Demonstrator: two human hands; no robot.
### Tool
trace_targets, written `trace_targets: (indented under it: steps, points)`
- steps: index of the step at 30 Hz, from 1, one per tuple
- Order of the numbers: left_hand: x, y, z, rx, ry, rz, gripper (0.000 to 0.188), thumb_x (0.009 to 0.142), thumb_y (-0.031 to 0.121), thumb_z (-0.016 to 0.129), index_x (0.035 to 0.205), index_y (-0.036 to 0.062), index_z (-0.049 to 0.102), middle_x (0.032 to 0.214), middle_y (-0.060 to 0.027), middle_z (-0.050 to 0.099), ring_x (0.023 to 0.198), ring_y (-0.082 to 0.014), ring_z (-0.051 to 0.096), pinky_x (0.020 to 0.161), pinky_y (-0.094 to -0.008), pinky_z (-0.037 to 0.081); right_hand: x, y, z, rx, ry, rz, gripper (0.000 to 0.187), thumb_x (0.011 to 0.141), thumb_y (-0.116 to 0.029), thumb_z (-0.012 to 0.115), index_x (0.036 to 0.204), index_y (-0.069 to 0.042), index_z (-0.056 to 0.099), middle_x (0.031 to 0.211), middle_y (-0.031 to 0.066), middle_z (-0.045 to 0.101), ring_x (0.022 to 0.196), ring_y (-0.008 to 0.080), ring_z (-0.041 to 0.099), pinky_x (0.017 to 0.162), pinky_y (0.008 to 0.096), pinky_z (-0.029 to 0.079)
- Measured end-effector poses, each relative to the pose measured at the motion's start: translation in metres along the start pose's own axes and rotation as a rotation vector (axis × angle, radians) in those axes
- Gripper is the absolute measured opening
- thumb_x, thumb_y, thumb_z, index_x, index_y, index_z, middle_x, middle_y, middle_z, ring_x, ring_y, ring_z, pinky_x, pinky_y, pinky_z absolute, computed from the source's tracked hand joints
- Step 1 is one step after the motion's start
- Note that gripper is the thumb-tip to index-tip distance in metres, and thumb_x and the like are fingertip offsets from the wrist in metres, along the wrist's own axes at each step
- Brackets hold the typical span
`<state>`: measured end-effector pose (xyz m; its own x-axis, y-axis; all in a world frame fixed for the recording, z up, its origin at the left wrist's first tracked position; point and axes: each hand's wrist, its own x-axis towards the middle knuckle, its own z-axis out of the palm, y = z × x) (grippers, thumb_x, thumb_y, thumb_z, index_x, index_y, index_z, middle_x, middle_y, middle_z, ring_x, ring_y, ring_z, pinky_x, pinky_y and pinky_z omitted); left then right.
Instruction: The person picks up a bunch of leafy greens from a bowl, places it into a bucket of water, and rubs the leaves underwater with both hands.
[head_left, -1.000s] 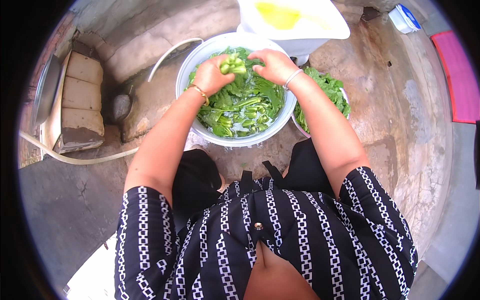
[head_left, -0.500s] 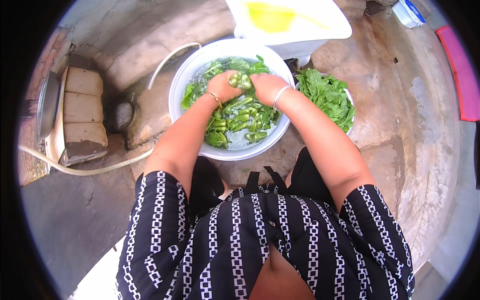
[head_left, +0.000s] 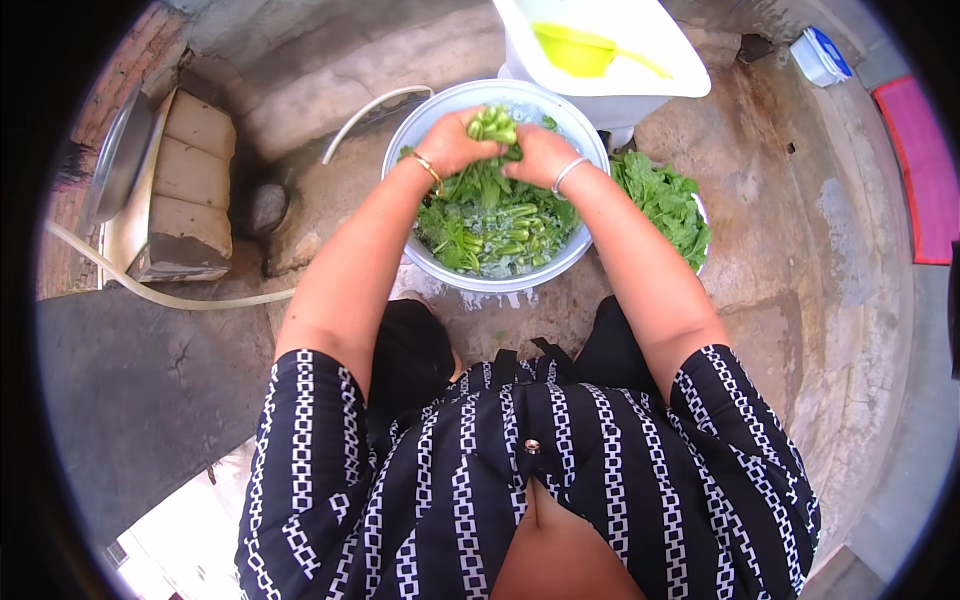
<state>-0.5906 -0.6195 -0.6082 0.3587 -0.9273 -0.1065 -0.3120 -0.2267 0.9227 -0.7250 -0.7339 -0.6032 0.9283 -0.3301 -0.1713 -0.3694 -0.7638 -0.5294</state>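
Note:
A round white basin (head_left: 497,284) of water stands in front of me, with leafy greens (head_left: 510,225) floating in it. My left hand (head_left: 453,140) is closed around a bunch of greens (head_left: 492,125), its cut pale stems pointing up and its leaves hanging to the water. On the other side of the bunch, my right hand (head_left: 543,155) has its fingers closed against the leaves just below the stems. Those fingertips are partly hidden by the greens. Both hands are over the far half of the basin.
Right of the basin, a bowl heaped with greens (head_left: 660,205) sits on the ground. Behind stands a white tub (head_left: 640,85) with a yellow-green dipper (head_left: 580,50). A pale hose (head_left: 170,298) lies at left, near a tiled block (head_left: 190,185). A blue-lidded container (head_left: 822,58) is far right.
Both hands have lifted the bunch and shifted it slightly away from me, stems now higher and leaves trailing below. The water looks more stirred. My view has shifted a little.

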Motion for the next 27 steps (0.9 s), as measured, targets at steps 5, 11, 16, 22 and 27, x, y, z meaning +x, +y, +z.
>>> trace_targets:
  steps: [5, 11, 16, 22, 27]
  points:
    - [0.030, -0.088, 0.046, 0.150, -0.023, -0.166, 0.043, 0.066, 0.013, 0.074, 0.106, 0.0084, 0.061, 0.094, -0.0024, 0.065, 0.082, -0.0109, 0.058, 0.078, -0.0268, 0.047, 0.027, 0.038, 0.054, -0.326, -0.414, 0.172, 0.043, 0.073, -0.021, 0.061, 0.114, -0.005, 0.058, 0.118, 0.0179, 0.055, 0.109, 0.0311, 0.054, 0.091, 0.0381, 0.045]
    - [0.029, -0.125, 0.057, 0.566, 0.202, 0.000, 0.048, 0.064, 0.017, 0.077, 0.108, 0.0066, 0.060, 0.096, -0.0055, 0.066, 0.085, -0.0150, 0.060, 0.079, -0.0296, 0.047, 0.037, 0.040, 0.066, -0.277, -0.527, 0.178, 0.042, 0.073, -0.025, 0.063, 0.110, -0.004, 0.061, 0.117, 0.0163, 0.057, 0.105, 0.0304, 0.056, 0.089, 0.0382, 0.045]
    - [0.010, -0.011, 0.001, -0.032, 0.140, -0.140, 0.040, 0.070, 0.014, 0.074, 0.105, 0.0029, 0.059, 0.094, -0.0052, 0.063, 0.083, -0.0139, 0.059, 0.077, -0.0279, 0.047, 0.020, 0.030, -0.017, 0.058, -0.064, -0.071, 0.090, 0.064, -0.045, 0.075, 0.130, 0.002, 0.036, 0.124, 0.0227, 0.049, 0.115, 0.0324, 0.048, 0.097, 0.0357, 0.037]
    - [-0.013, 0.099, -0.021, -0.463, 0.093, 0.113, 0.023, 0.077, 0.006, 0.065, 0.099, 0.0004, 0.059, 0.090, -0.0055, 0.062, 0.080, -0.0137, 0.060, 0.071, -0.0274, 0.049, -0.010, -0.029, -0.049, 0.409, 0.273, -0.295, 0.100, 0.058, -0.052, 0.078, 0.129, 0.004, 0.033, 0.127, 0.0207, 0.046, 0.120, 0.0281, 0.044, 0.101, 0.0360, 0.033]
    - [-0.015, 0.120, -0.007, -0.611, 0.117, 0.158, 0.020, 0.077, 0.005, 0.064, 0.096, -0.0010, 0.059, 0.088, -0.0070, 0.062, 0.079, -0.0149, 0.060, 0.070, -0.0281, 0.049, -0.022, -0.040, -0.057, 0.440, 0.397, -0.335, 0.092, 0.058, -0.046, 0.081, 0.121, 0.005, 0.039, 0.120, 0.0193, 0.050, 0.114, 0.0248, 0.048, 0.098, 0.0329, 0.036]
